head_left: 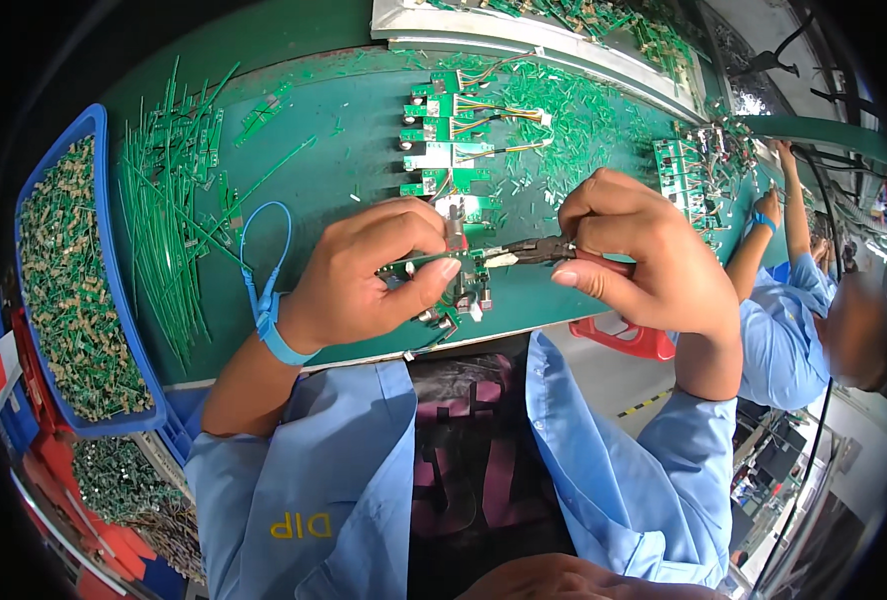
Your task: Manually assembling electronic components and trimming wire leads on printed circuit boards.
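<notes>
My left hand [369,265] is closed, pinching a small green circuit board [480,262] between thumb and fingers above the near edge of the bench. Pliers [538,250] with dark jaws are gripped in my right hand [654,255], and their tips meet the right end of that board. Whether the jaws bite on it I cannot tell. Just beyond my hands lies a column of green circuit boards [429,155], several with thin wires attached. A blue wrist strap [286,342] with a looped cord circles my left wrist. My fingers hide part of the held board.
A blue bin [114,250] full of small boards stands at the left. Long thin green strips [169,270] lie beside it. Green scraps [574,125] cover the far right of the bench. More wired boards [679,175] lie near a co-worker's arms [764,225]. A red handle [624,338] shows below the bench.
</notes>
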`<state>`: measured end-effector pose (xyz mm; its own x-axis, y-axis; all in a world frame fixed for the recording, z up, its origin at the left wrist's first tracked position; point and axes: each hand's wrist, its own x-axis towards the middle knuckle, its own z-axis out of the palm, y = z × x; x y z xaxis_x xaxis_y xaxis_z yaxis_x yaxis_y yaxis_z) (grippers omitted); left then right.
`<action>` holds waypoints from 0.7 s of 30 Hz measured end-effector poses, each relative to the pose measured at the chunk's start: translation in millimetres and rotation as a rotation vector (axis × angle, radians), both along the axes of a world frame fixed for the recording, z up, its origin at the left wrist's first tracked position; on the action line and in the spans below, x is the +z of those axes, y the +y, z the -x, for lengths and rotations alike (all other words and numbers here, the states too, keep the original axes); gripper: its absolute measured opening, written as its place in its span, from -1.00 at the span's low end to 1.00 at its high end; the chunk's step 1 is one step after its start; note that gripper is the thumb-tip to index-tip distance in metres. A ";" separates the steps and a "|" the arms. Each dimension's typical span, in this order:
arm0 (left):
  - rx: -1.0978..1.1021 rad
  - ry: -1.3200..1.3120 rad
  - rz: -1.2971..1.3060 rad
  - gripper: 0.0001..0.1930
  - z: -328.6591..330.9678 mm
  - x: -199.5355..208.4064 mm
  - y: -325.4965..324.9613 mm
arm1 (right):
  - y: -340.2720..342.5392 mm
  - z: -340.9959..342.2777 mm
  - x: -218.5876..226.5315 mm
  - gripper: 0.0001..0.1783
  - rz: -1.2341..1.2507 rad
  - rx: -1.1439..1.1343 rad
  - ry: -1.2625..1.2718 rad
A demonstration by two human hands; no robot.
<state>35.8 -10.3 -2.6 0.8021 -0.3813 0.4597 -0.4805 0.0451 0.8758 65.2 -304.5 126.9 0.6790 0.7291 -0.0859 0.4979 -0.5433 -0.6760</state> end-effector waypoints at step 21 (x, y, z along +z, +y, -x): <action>0.283 0.132 -0.221 -0.86 4.7 21.6 -5.6 | -13.3 -56.8 18.8 -0.52 0.094 -0.447 -0.058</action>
